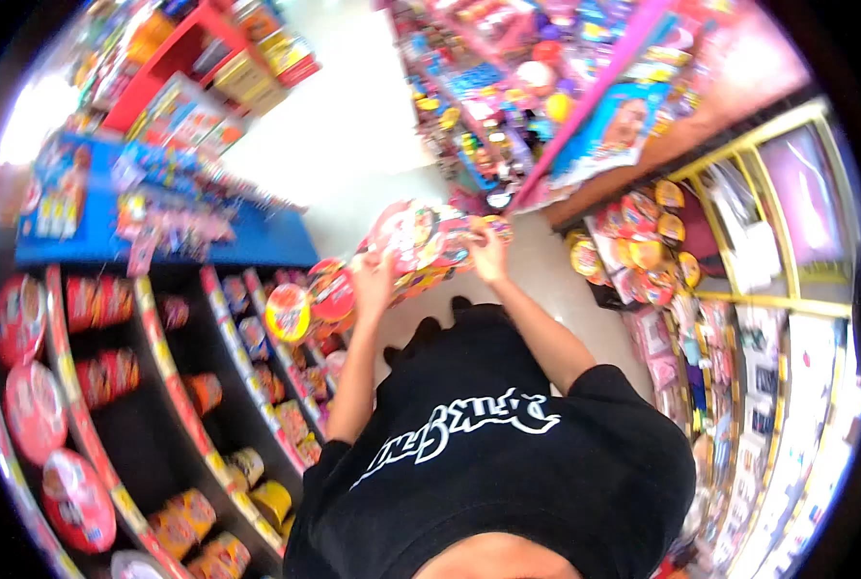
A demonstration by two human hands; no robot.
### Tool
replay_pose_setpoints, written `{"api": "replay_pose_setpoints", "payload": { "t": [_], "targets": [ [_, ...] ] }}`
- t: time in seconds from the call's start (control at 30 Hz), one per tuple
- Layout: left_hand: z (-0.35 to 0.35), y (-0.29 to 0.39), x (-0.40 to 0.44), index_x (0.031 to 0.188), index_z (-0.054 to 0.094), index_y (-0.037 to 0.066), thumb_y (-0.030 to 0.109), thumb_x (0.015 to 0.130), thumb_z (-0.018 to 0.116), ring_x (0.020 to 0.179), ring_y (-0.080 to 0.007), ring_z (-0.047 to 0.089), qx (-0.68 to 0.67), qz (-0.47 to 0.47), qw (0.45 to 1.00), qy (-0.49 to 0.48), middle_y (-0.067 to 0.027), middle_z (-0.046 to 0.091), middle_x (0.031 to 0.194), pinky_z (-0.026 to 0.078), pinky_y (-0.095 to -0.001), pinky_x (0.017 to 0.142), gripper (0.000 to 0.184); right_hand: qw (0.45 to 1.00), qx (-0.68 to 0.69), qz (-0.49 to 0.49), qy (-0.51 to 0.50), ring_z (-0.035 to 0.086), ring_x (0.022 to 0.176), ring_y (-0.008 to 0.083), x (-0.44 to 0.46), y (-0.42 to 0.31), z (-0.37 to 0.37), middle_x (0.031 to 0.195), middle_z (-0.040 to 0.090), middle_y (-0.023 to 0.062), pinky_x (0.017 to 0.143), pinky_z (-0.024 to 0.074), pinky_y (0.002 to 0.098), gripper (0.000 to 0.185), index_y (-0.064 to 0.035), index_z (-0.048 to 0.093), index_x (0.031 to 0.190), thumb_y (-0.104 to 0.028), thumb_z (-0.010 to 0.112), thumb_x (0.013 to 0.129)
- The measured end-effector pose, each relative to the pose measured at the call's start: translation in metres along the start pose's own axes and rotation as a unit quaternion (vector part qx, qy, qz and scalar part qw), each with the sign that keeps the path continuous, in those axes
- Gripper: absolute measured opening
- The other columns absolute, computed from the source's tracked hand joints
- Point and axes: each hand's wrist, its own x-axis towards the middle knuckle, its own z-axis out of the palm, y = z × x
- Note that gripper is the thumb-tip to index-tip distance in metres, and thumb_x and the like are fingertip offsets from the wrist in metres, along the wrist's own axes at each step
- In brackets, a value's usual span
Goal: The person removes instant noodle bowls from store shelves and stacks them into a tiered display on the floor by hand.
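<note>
In front of my black shirt I hold a colourful printed pack (pixel 413 239) with red, pink and white on it; motion blur hides its exact kind. My left hand (pixel 374 277) grips its near left side, fingers bent. At the pack's right end, my right hand (pixel 488 249) pinches the edge between thumb and fingers. Just left of my left hand are a round red lid-like tub (pixel 331 288) and a yellow one (pixel 288 312), close to the shelf end. I cannot tell whether they touch the pack.
Dark shelves (pixel 141 415) with red, pink and orange tubs stand to my left, topped by a blue counter (pixel 257 232). Crowded toy-like goods (pixel 508 87) lie ahead. On the right are a yellow-framed rack (pixel 783 232) and round yellow-red tubs (pixel 643 253). Pale floor (pixel 541 304) lies below.
</note>
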Motion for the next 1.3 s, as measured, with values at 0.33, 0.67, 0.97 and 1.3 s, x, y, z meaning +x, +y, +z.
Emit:
{"api": "replay_pose_setpoints", "payload": {
  "t": [0.33, 0.67, 0.97, 1.3],
  "targets": [
    [-0.003, -0.036, 0.018, 0.085, 0.036, 0.008, 0.028, 0.094, 0.062, 0.071, -0.0241, 0.069, -0.216, -0.081, 0.972, -0.046, -0.0209, 0.055, 0.126, 0.053, -0.028, 0.049, 0.034, 0.995, -0.011, -0.02, 0.093, 0.063, 0.097, 0.0296, -0.034, -0.079, -0.037, 0.097, 0.067, 0.0132, 0.088, 0.0481, 0.0398, 0.027, -0.0044, 0.064, 0.1, -0.019, 0.073, 0.079],
    [-0.059, -0.031, -0.012, 0.099, 0.046, 0.005, 0.032, 0.098, 0.058, 0.065, -0.0128, 0.058, -0.248, -0.108, 0.963, 0.005, -0.0097, 0.061, 0.089, 0.045, -0.0232, 0.05, 0.03, 0.959, 0.037, -0.181, 0.215, 0.061, 0.088, 0.0266, -0.053, -0.149, -0.025, 0.097, 0.063, 0.0122, 0.078, 0.0475, 0.0384, 0.02, -0.0026, 0.062, 0.097, -0.009, 0.069, 0.08],
    [-0.141, -0.077, -0.05, 0.108, 0.052, 0.0, 0.039, 0.1, 0.05, 0.076, -0.0159, 0.065, -0.25, -0.114, 0.946, 0.172, -0.0107, 0.062, 0.095, 0.052, -0.0249, 0.058, 0.041, 0.948, 0.103, -0.301, -0.022, 0.055, 0.077, 0.0138, -0.128, -0.248, 0.046, 0.092, 0.062, 0.0075, 0.07, 0.0457, 0.0268, 0.011, -0.0007, 0.063, 0.095, 0.0, 0.066, 0.084],
    [-0.242, -0.127, -0.1, 0.113, 0.052, 0.004, 0.035, 0.1, 0.051, 0.083, -0.0128, 0.063, -0.275, -0.11, 0.909, 0.295, -0.0077, 0.063, 0.109, 0.051, -0.0245, 0.062, 0.033, 0.859, 0.122, -0.321, -0.378, 0.063, 0.076, 0.02, -0.205, -0.306, 0.169, 0.087, 0.064, 0.0107, 0.067, 0.0507, 0.0314, 0.014, 0.0, 0.061, 0.098, -0.001, 0.064, 0.084]
  ]
}}
